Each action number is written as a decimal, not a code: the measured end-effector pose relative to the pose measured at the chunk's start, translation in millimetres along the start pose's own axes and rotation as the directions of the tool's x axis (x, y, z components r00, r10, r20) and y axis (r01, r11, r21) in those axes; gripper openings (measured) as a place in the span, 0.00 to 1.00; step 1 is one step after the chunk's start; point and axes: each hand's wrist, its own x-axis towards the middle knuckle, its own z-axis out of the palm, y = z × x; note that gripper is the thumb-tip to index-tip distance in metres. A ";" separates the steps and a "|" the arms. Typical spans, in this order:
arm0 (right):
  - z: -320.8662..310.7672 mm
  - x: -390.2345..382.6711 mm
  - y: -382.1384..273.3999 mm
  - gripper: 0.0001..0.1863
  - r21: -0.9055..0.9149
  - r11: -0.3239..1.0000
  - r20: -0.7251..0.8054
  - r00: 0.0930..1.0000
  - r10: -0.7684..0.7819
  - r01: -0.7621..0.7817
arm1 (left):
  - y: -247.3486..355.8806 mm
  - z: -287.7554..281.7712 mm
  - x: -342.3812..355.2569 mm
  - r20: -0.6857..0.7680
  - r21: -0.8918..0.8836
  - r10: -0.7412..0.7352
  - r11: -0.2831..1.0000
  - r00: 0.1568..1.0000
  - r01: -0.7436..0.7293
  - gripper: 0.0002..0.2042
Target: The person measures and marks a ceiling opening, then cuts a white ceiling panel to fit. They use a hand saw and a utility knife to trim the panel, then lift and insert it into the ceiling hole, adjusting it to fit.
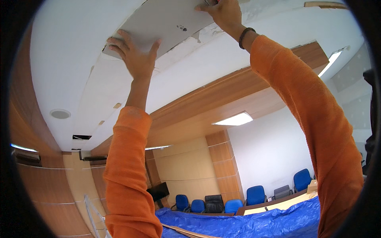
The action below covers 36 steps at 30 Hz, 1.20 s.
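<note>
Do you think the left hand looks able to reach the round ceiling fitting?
Probably not: the left hand is against the gray panel, and the round ceiling fitting looks well beyond reach, though nothing visible blocks the way.

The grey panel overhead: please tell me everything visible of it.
The grey panel is a flat, matte, board-like sheet with a few dark marks. It is up at the white ceiling, partly cut off by the picture's top edge. The left hand, spread, touches its left end; the right hand is at its right side.
</note>
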 end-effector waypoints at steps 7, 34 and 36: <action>6.4 2.3 7.6 0.43 -0.044 0.999 0.045 0.999 0.011 -0.009 | 31.9 11.5 16.9 -0.007 -0.112 -0.218 0.970 0.976 0.216 0.72; -5.3 -0.2 -4.2 0.25 0.056 0.995 0.053 0.995 0.081 -0.084 | 29.8 10.1 1.4 0.023 0.019 -0.086 0.996 0.996 0.085 0.70; -4.3 0.9 -2.3 0.26 0.035 0.995 0.056 0.994 0.090 -0.092 | 27.0 8.1 2.4 0.010 0.010 -0.044 0.999 0.999 0.044 0.70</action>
